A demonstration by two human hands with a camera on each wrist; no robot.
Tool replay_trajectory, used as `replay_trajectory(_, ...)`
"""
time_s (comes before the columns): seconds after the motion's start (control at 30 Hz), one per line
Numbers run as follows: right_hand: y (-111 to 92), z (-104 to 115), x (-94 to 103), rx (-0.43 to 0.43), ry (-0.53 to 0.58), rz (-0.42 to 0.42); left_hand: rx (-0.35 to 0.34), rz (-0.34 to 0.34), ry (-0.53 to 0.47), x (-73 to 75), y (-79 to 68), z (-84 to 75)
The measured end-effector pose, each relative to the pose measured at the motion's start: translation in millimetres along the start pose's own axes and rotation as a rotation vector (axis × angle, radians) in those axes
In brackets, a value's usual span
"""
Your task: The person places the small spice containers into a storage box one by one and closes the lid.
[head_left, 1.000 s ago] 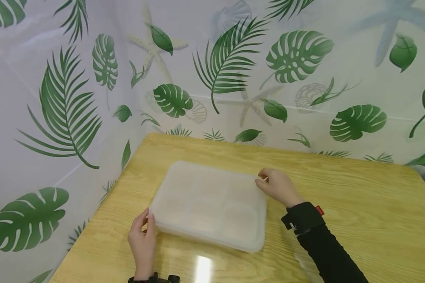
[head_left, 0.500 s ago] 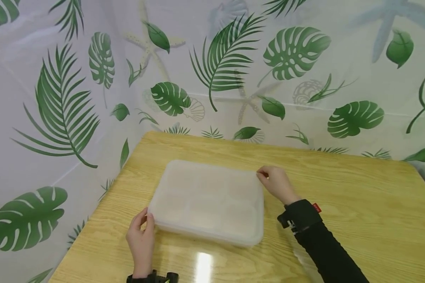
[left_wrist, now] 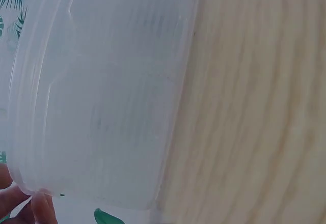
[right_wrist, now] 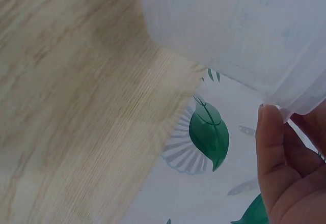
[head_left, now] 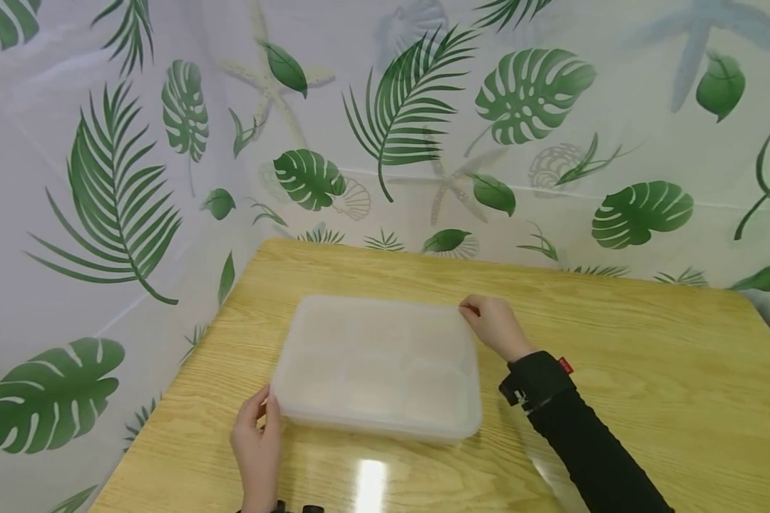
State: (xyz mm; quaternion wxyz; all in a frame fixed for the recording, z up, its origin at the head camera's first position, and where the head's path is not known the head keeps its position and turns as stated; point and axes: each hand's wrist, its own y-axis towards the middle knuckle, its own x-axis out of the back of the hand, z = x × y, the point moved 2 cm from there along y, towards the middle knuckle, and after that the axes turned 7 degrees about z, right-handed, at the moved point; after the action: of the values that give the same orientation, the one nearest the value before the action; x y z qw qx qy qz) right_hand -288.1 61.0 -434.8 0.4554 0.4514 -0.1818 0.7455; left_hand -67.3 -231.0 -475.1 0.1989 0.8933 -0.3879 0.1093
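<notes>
A translucent white plastic storage box [head_left: 375, 370] with a lid sits on the wooden table, and faint compartment outlines show through its top. My left hand [head_left: 257, 434] pinches the rim at its near left corner. In the left wrist view, the fingertips [left_wrist: 43, 208] meet the lip of the box [left_wrist: 112, 102] at the bottom left. At the far right corner, my right hand [head_left: 495, 326] pinches the rim between thumb and fingers. The right wrist view shows the thumb [right_wrist: 270, 137] against the corner of the box [right_wrist: 229, 30].
The wood-grain table [head_left: 629, 356] extends to the right of the box. Behind it and along the left side hangs a white cloth [head_left: 372, 43] printed with green leaves, shells and starfish. A bright light reflection [head_left: 371, 477] lies on the table in front.
The box has turned slightly counterclockwise as seen from above, its near right corner shifting away from me. My right hand has moved a little farther back. Both hands stay at their corners.
</notes>
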Motion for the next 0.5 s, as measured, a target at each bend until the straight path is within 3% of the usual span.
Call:
replay_trajectory(0.07, -0.3, -0.5, -0.1, -0.002, -0.001, 0.004, 0.014, 0.031, -0.02, 0.5, -1.1, 1.0)
replay_trajectory(0.23, -4.6, -0.4, -0.2, -0.022, 0.013, 0.036, 0.039, 0.185, -0.044, 3.5, 0.3, 8.3)
replay_trajectory(0.33, -6.1, 0.8, 1.1, -0.022, 0.023, 0.041, 0.006, 0.251, -0.018, 6.3, 2.2, 10.9)
replay_trajectory(0.5, -6.4, 2.8, 5.6, -0.02, 0.046, 0.01, -0.1, 0.269, 0.088, 9.7, 5.4, 10.3)
